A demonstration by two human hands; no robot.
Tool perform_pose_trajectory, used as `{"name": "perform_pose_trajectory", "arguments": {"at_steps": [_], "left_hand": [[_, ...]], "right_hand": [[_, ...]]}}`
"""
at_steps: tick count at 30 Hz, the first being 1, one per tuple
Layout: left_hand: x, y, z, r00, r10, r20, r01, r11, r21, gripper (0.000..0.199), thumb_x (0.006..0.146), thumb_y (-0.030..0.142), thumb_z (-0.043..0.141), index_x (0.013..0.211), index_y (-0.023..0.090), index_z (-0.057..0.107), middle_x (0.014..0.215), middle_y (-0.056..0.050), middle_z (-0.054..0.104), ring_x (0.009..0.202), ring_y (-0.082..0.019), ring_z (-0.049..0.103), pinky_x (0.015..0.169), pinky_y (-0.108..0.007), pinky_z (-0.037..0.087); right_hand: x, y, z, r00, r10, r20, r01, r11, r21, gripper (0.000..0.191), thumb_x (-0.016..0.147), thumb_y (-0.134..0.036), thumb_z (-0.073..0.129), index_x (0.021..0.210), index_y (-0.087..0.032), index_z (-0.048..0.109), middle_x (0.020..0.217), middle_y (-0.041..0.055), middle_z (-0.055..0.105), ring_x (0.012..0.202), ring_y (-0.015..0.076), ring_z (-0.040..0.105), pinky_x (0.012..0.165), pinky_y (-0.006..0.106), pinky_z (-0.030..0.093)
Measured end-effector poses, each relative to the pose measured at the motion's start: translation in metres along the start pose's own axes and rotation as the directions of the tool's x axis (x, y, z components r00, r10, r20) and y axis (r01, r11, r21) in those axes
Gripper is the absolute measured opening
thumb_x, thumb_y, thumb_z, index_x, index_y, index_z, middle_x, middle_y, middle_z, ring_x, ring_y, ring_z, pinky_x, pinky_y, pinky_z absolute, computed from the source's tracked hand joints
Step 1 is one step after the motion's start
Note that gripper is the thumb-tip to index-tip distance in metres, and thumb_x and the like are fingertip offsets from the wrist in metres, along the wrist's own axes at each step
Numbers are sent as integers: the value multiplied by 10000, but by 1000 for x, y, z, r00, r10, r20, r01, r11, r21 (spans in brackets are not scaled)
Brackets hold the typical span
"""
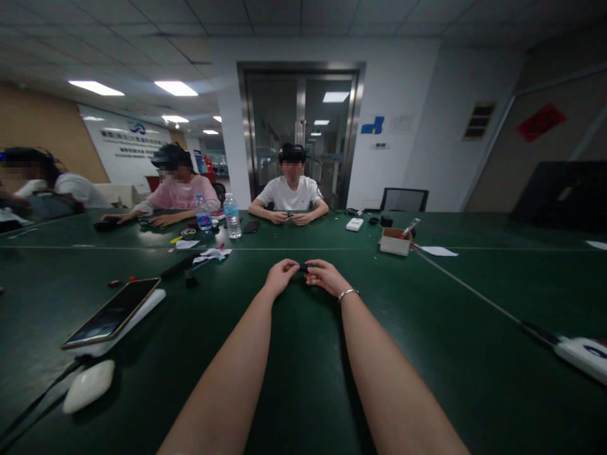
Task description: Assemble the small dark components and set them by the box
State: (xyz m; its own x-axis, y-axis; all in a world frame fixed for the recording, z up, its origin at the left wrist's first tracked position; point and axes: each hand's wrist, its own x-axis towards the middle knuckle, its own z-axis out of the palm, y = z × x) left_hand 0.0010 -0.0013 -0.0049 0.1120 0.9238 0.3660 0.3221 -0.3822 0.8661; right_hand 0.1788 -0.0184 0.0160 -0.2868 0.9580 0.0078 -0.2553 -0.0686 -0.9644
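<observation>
Both my arms reach forward over the green table (303, 354). Between my fingertips is a small dark object (303, 268), too small to identify. My left hand (281, 276) pinches its left end, and my right hand (325, 276) grips its right end with thumb and fingertips. A silver bracelet (348, 294) is round my right wrist.
On the left lie a phone (114, 313) and a white case (89, 387). Farther back stand two water bottles (232, 216) near paper scraps (212, 254). A small box (395, 241) with pens is back right. A person (290, 189) sits opposite; others sit left.
</observation>
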Motion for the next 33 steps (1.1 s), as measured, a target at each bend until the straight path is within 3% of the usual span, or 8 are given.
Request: {"name": "perform_pose_trajectory", "arguments": {"at_steps": [5, 13, 24, 33], "left_hand": [[1, -1, 1, 1000, -14, -7, 14, 1000, -1, 302, 738, 402, 599, 904, 158, 659, 782, -51, 649, 698, -148, 571, 623, -252, 427], [-1, 6, 0, 995, -87, 48, 88, 996, -4, 344, 731, 459, 574, 826, 136, 644, 720, -49, 643, 649, -145, 562, 615, -258, 412], [-8, 21, 1, 997, -77, 26, 65, 948, 312, 461, 837, 525, 374, 667, 177, 624, 618, -27, 602, 580, -155, 517, 565, -255, 334], [-8, 21, 2, 999, -27, 36, 11, 924, 383, 473, 859, 507, 329, 653, 182, 605, 634, -30, 594, 600, -161, 502, 578, -255, 309]], "right_hand": [[2, 2, -1, 1000, -12, -2, 12, 1000, 6, 190, 797, -73, 584, 971, -143, 555, 604, 14, 630, 540, 113, 636, 565, 252, 573], [1, 1, -2, 1000, -21, 5, 21, 1000, 2, 202, 773, -60, 614, 950, -142, 560, 693, 28, 647, 540, 99, 630, 567, 239, 567], [-1, 1, -3, 997, -38, 60, 37, 999, 17, 295, 685, 4, 657, 928, -150, 589, 682, -7, 611, 566, 102, 642, 580, 226, 569], [1, 1, -3, 998, -44, 40, 42, 997, 62, 118, 760, -137, 657, 853, -156, 588, 775, 24, 652, 575, 105, 651, 604, 247, 570]]}}
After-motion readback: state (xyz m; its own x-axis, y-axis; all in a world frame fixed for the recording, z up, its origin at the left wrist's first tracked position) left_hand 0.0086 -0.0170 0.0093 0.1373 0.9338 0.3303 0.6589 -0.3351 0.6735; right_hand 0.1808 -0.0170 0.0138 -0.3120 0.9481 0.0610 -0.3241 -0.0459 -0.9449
